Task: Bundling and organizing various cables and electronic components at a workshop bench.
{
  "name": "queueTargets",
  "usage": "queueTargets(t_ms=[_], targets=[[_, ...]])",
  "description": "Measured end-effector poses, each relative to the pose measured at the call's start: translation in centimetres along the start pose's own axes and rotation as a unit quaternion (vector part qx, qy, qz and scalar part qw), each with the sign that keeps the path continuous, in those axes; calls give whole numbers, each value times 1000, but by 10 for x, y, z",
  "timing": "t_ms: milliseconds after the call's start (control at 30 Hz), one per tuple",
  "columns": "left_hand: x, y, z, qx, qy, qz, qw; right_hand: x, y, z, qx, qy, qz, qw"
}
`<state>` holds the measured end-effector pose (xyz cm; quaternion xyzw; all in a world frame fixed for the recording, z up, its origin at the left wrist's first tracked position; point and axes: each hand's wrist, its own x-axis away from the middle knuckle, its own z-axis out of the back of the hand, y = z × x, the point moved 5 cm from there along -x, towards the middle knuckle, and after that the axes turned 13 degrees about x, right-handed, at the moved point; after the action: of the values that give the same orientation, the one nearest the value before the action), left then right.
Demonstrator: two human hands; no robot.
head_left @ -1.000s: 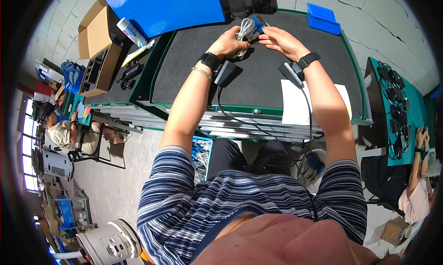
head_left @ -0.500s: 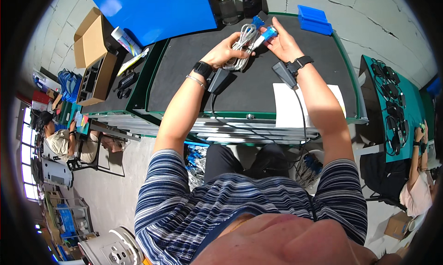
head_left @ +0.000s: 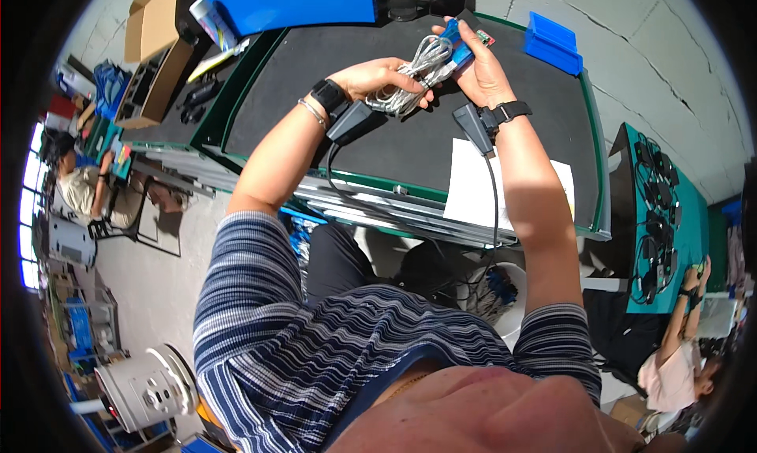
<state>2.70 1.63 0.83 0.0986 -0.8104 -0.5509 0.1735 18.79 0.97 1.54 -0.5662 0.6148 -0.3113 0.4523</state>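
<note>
Cable bundle [head_left: 430, 56] is held slantwise over the tabletop [head_left: 276, 114], gripped at its near-left end by the left hand [head_left: 386, 78], blue connectors [head_left: 460, 57] grasped far-right by the right hand [head_left: 484, 73].

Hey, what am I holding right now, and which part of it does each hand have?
A coiled grey cable: your left hand grips the side of the coil, and your right hand holds its blue connector ends.

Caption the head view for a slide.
Left hand holds coiled grey cable, right hand its blue connectors, above a dark worktop.
</note>
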Motion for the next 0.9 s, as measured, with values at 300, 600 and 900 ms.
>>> queueTargets(t_ms=[300, 600, 900], targets=[[7, 0, -2, -44, 7, -29, 999, 1, 26, -1, 28, -31, -101, 994], [-3, -5, 2, -35, 20, -26, 999, 1, 17, 1, 124, -18, -81, 989], [-3, 6, 14, -56, 126, -149, 979, 14, 20, -20, 139, -53, -109, 983]])
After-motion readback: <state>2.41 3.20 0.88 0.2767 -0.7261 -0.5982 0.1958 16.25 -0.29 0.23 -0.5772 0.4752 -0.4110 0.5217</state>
